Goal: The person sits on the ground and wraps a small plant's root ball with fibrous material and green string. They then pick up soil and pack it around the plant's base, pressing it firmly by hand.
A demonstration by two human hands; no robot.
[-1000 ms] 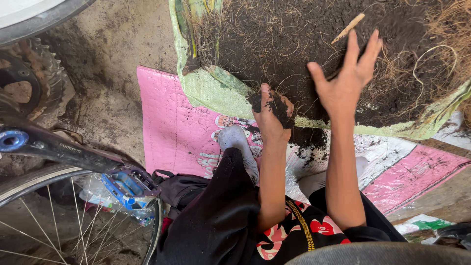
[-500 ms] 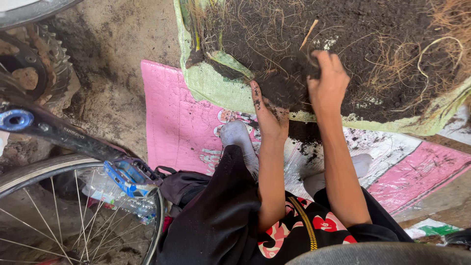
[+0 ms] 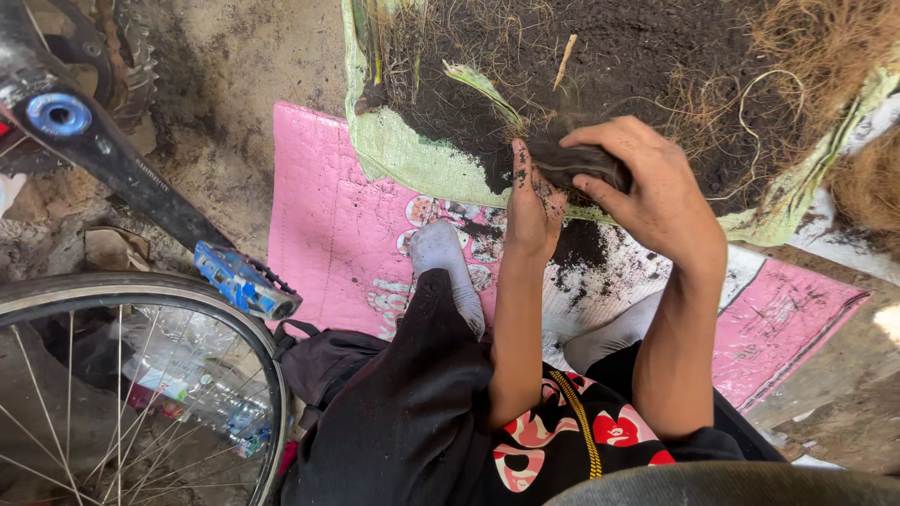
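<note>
Soil clump [image 3: 574, 161]: dark, root-matted, pressed between my two hands at the near edge of the soil heap [image 3: 647, 66] on the green sack [image 3: 412, 155]. Right hand [image 3: 656, 192] curled over it; left hand [image 3: 532, 201] flat against its side. Pink mat [image 3: 328, 215] beneath.

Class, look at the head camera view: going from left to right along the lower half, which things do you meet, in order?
Bicycle wheel → blue pedal → grey sock → left hand → right hand → pink mat's right corner.
</note>
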